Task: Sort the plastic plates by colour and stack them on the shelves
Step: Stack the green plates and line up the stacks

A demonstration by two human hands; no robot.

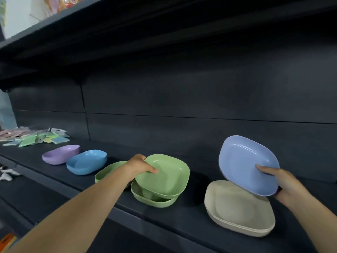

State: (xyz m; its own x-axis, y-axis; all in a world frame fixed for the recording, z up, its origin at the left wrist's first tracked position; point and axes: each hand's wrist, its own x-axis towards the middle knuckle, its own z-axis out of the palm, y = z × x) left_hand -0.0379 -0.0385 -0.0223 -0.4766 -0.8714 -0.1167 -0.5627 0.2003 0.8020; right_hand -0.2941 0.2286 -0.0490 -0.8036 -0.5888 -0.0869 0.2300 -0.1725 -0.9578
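Both forearms reach in from the camera toward the dark shelf. Thumb inside the rim, the left hand pinches a green plate tilted above another green plate; a third green one lies behind the wrist. Well apart, the right hand grips a periwinkle plate raised over the cream stack. Purple and blue plates already sit separately at left. Sorting looks partly done: both held plates remain unplaced.
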